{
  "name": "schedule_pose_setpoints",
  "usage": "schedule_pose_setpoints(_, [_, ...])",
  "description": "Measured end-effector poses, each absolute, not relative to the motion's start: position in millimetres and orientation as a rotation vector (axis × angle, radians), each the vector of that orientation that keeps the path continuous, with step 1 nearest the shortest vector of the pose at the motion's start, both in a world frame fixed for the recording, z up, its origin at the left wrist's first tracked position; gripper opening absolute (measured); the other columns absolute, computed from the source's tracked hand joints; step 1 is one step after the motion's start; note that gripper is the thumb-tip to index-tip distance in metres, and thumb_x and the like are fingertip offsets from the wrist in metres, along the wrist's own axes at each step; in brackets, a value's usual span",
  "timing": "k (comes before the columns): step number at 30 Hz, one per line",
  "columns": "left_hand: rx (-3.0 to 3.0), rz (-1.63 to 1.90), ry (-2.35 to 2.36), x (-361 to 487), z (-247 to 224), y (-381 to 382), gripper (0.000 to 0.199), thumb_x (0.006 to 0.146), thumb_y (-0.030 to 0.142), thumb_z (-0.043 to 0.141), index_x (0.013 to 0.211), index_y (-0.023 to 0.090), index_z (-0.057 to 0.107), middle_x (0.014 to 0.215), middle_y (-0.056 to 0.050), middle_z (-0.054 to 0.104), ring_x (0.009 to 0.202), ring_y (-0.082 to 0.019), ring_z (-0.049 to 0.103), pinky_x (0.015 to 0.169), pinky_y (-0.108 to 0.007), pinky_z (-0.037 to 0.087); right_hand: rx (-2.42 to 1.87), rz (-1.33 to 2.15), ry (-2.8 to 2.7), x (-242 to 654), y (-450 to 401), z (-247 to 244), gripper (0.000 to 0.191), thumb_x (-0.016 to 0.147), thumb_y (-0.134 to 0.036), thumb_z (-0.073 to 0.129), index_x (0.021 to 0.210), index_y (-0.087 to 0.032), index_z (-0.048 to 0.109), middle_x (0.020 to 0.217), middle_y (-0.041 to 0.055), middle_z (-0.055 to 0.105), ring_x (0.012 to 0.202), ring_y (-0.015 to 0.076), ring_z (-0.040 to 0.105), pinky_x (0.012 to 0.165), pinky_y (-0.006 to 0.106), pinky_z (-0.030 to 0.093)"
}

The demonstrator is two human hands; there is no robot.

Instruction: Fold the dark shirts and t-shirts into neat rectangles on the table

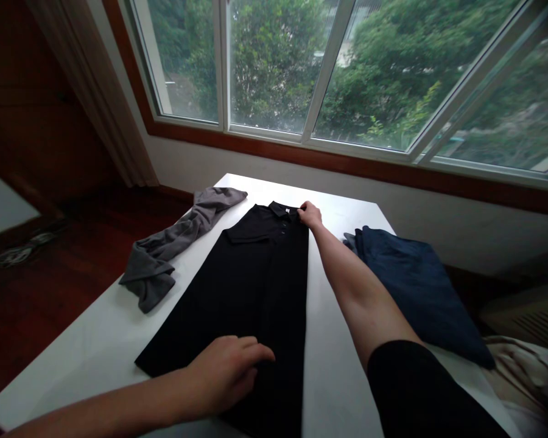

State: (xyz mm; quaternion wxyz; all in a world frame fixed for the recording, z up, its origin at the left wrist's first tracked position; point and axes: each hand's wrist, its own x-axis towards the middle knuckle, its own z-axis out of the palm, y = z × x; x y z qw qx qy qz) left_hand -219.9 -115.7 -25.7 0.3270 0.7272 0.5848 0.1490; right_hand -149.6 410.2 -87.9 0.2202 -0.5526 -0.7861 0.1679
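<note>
A black polo shirt (256, 292) with a collar and buttons lies front up on the white table (338, 353), its right side folded in along a straight edge. My right hand (310, 215) reaches to the far end and pinches the shirt by its shoulder edge, just right of the collar. Over the lower part of the shirt is my left hand (228, 368), fingers loosely bent, with the index finger and thumb apart and nothing seen between them. Whether it touches the cloth, I cannot tell. One short sleeve shows on the left.
A crumpled grey garment (178, 234) lies along the table's left edge. Folded dark blue cloth (406, 280) rests at the right edge, near patterned fabric (530, 377). Beyond the table stand a wall and a window (274, 67); a curtain (95, 91) hangs at left.
</note>
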Motion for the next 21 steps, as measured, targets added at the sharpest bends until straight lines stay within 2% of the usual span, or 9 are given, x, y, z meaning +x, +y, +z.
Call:
schedule_pose_setpoints(3, [1.857,0.311,1.595,-232,-29,-112,0.042,0.09,0.014,0.055,0.127,0.031,0.065,0.122,-0.001,0.072,0.109,-0.021,0.07,0.096,-0.032,0.053,-1.536,0.622,-2.092,-147,411,-84,0.028,0.098,-0.03,0.056,0.123,-0.02,0.062,0.093,0.0049,0.074,0.074,0.0155,0.069,0.076,0.025,0.052])
schedule_pose_setpoints(6, [1.868,0.194,1.647,-237,-38,-113,0.039,0.088,0.018,0.06,0.126,0.03,0.064,0.119,-0.002,0.074,0.107,-0.024,0.071,0.094,-0.035,0.054,-1.515,0.74,-2.091,-148,407,-85,0.035,0.1,-0.031,0.054,0.132,-0.019,0.057,0.094,0.0048,0.074,0.07,0.0142,0.069,0.073,0.024,0.052])
schedule_pose_setpoints(8, [1.916,0.173,1.687,-235,-40,-115,0.03,0.09,0.024,0.063,0.119,0.028,0.064,0.113,-0.003,0.074,0.103,-0.024,0.071,0.092,-0.036,0.054,-1.492,0.714,-2.109,-151,402,-88,0.037,0.1,-0.032,0.056,0.134,-0.018,0.057,0.103,0.0075,0.075,0.078,0.016,0.071,0.078,0.026,0.052])
schedule_pose_setpoints(11, [2.067,0.171,1.688,-225,-37,-116,0.016,0.093,0.032,0.064,0.108,0.026,0.065,0.107,-0.004,0.071,0.099,-0.024,0.067,0.09,-0.037,0.054,-1.46,0.506,-2.166,-155,391,-92,0.032,0.1,-0.032,0.054,0.127,-0.019,0.064,0.115,0.0111,0.073,0.1,0.0218,0.069,0.091,0.03,0.05])
schedule_pose_setpoints(14, [2.297,0.204,1.484,-213,-34,-113,0.031,0.092,0.038,0.068,0.121,0.026,0.063,0.121,-0.008,0.069,0.113,-0.027,0.063,0.1,-0.043,0.051,-1.459,0.327,-2.257,-159,376,-97,0.035,0.103,-0.036,0.047,0.126,-0.019,0.066,0.126,0.0143,0.068,0.115,0.0257,0.064,0.1,0.034,0.047])
schedule_pose_setpoints(17, [2.461,0.279,1.206,-205,-37,-111,0.059,0.094,0.047,0.067,0.147,0.027,0.05,0.152,-0.012,0.054,0.142,-0.033,0.047,0.12,-0.054,0.036,-1.459,0.28,-2.42,-163,360,-107,0.05,0.103,-0.045,0.048,0.144,-0.017,0.057,0.144,0.0182,0.057,0.133,0.0288,0.053,0.11,0.038,0.041])
schedule_pose_setpoints(19, [2.498,0.302,1.069,-201,-44,-109,0.062,0.1,0.045,0.059,0.157,0.03,0.041,0.164,-0.01,0.041,0.153,-0.032,0.035,0.126,-0.057,0.025,-1.471,0.251,-2.508,-163,351,-115,0.063,0.104,-0.053,0.046,0.155,-0.017,0.045,0.156,0.0202,0.045,0.145,0.0313,0.041,0.117,0.043,0.033])
schedule_pose_setpoints(21, [2.487,0.304,0.998,-196,-51,-107,0.058,0.105,0.038,0.051,0.161,0.034,0.036,0.168,-0.006,0.035,0.156,-0.029,0.031,0.128,-0.056,0.023,-1.498,0.229,-2.534,-163,345,-120,0.069,0.105,-0.058,0.04,0.16,-0.017,0.036,0.164,0.0205,0.034,0.152,0.0326,0.03,0.121,0.048,0.025])
